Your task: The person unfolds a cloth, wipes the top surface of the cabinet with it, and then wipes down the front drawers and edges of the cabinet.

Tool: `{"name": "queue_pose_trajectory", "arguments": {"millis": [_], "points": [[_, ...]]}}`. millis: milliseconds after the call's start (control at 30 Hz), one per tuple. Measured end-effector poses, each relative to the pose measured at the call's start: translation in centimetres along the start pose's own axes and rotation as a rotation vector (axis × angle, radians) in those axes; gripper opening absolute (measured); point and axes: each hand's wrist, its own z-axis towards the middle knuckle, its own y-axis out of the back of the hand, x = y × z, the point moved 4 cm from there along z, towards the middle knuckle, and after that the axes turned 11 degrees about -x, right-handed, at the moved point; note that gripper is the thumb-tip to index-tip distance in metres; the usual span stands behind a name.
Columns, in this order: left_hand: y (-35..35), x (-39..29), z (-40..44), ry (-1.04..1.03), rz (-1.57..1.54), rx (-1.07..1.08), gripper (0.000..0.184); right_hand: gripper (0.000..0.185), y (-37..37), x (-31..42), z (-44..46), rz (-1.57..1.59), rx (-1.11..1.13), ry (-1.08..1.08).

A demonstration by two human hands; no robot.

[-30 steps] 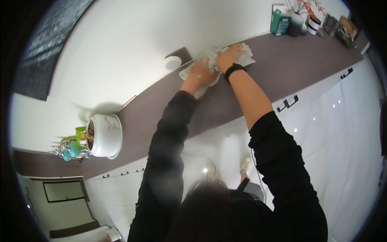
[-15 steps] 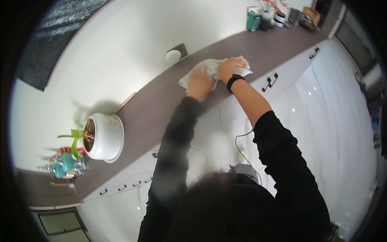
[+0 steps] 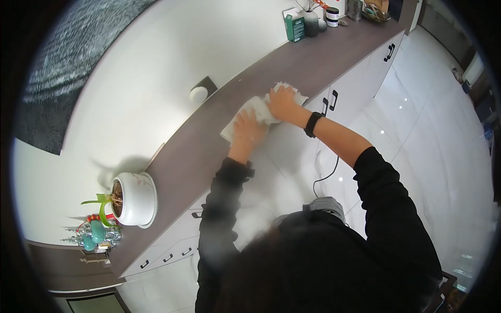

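Note:
A white cloth (image 3: pixel 258 106) lies bunched on the brown top of a long cabinet (image 3: pixel 209 136), close to its front edge. My left hand (image 3: pixel 249 129) rests flat on the near-left part of the cloth, fingers spread and a little blurred. Farther along, my right hand (image 3: pixel 282 104) is closed on the cloth's other end, with folds showing around its fingers. A black band circles my right wrist.
A white flowerpot (image 3: pixel 138 199) with a green plant stands at the left end, beside teal and silver ornaments (image 3: pixel 96 233). Toward the far end are a green box (image 3: pixel 295 28), a grey vase (image 3: pixel 310 23) and jars. A white round device (image 3: pixel 198 94) is by the wall.
The camera view has shifted. Both hands and the cloth have moved closer to the cabinet's front edge, and the cloth looks more bunched between them.

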Motion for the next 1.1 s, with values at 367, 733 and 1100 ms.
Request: {"name": "queue_pose_trajectory", "arguments": {"millis": [367, 733, 1100], "points": [[-3.3, -16.0, 12.1, -0.172, -0.101, -0.301, 0.072, 0.062, -7.6, -22.2, 3.4, -0.079, 0.1, -0.287], [-5.6, -19.3, 27.4, 0.0, 0.001, 0.184, 0.081, 0.057, -12.0, -26.0, 12.6, -0.414, 0.544, -0.429], [-7.1, -20.0, 34.1, 0.074, -0.008, 0.165, 0.081, 0.041, -22.8, -28.1, 21.7, -0.265, 0.629, -0.362]]}}
